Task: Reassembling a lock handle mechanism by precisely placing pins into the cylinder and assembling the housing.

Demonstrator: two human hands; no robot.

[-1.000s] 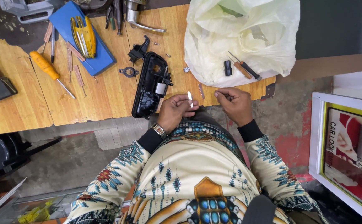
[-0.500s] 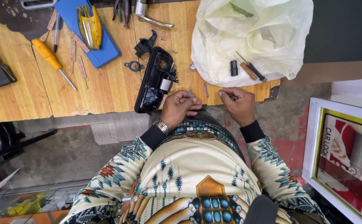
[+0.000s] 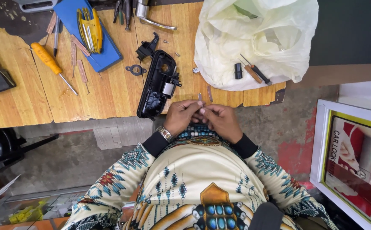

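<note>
My left hand (image 3: 181,117), with a wristwatch, and my right hand (image 3: 221,121) meet at the front edge of the wooden workbench (image 3: 32,102). The fingertips of both hands pinch a small metal part (image 3: 199,111) that they mostly hide. Just left of my left hand lies a black plastic door-handle housing (image 3: 157,85), open side up. Two small metal pins (image 3: 209,93) lie on the wood just beyond my fingers.
A white plastic bag (image 3: 257,38) lies at the back right with a black cylinder (image 3: 238,70) and small screwdrivers (image 3: 255,70) on it. To the left are an orange screwdriver (image 3: 49,59), a blue tray (image 3: 104,55) with yellow tools (image 3: 89,27), a black ring (image 3: 135,69) and a chrome lever (image 3: 151,19). A framed sign (image 3: 355,157) stands at right.
My hands were apart, the left one holding up a small pale part. They have come together and now pinch it between their fingertips.
</note>
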